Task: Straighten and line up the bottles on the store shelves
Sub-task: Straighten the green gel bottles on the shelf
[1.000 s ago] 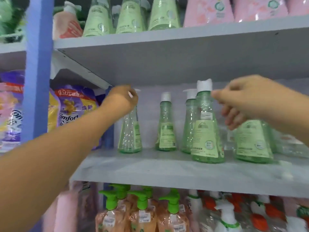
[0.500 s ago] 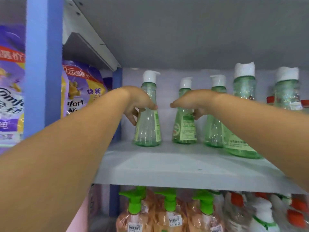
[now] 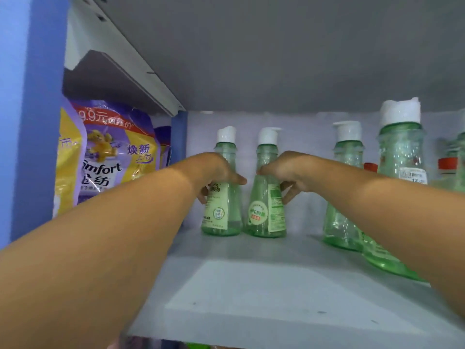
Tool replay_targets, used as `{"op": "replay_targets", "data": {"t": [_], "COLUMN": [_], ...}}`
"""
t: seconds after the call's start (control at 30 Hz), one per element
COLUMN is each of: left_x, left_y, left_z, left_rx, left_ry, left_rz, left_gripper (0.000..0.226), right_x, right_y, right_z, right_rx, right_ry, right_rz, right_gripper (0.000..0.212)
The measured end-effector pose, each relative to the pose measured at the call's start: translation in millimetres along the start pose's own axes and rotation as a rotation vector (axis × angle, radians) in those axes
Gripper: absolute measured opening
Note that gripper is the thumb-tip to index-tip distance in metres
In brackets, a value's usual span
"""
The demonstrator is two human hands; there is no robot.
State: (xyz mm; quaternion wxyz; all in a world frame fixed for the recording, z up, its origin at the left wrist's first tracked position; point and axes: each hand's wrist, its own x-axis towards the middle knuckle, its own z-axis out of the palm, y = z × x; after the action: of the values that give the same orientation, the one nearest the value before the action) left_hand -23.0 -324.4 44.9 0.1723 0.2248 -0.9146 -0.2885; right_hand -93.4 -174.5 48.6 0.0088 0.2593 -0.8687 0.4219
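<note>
Since half second ago: second bottle (image 3: 266, 197) shifted left, now just beside first bottle (image 3: 222, 202) at shelf (image 3: 264, 285) back. Your left hand (image 3: 214, 172) grips first bottle, your right hand (image 3: 289, 172) grips second. Both upright.

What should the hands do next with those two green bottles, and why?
Probably turn the right bottle a little so its round label faces front. The left hand grips the left bottle, whose label already faces out; the right hand grips the other, whose label sits angled. Both stand upright, side by side at the back of the shelf.
</note>
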Motion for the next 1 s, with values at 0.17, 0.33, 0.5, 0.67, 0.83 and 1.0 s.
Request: {"op": "replay_targets", "data": {"t": [0.17,0.33,0.5,0.67,0.83,1.0], "left_x": [12.8,12.8,13.6,16.3,18.5,14.4], "left_y": [-18.9,-26.6,-27.9,-29.7,-28.2,-30.0], "left_z": [-5.4,-20.2,-15.2,-8.2,-10.4,-12.6], "left_rx": [0.046,-0.268,-0.177,-0.133,-0.138,-0.215], "left_ry": [0.083,-0.067,-0.017,0.066,0.042,-0.014], "left_rz": [0.049,0.095,0.137,0.167,0.153,0.129], "left_gripper": [0.068,0.032,0.035,0.033,0.034,0.036], "right_x": [8.9,12.2,11.5,16.4,24.9,18.6], "right_y": [17.5,21.1,8.7,-4.9,9.8,7.3], "right_z": [3.2,8.7,5.4,15.2,14.9,8.7], "right_rx": [0.063,0.121,-0.008,-0.212,0.031,0.028], "right_ry": [0.058,0.074,0.013,0.038,0.027,0.037], "right_rz": [-0.106,-0.113,-0.128,-0.072,-0.127,-0.147], "right_gripper": [0.036,0.036,0.043,0.052,0.03,0.03]}}
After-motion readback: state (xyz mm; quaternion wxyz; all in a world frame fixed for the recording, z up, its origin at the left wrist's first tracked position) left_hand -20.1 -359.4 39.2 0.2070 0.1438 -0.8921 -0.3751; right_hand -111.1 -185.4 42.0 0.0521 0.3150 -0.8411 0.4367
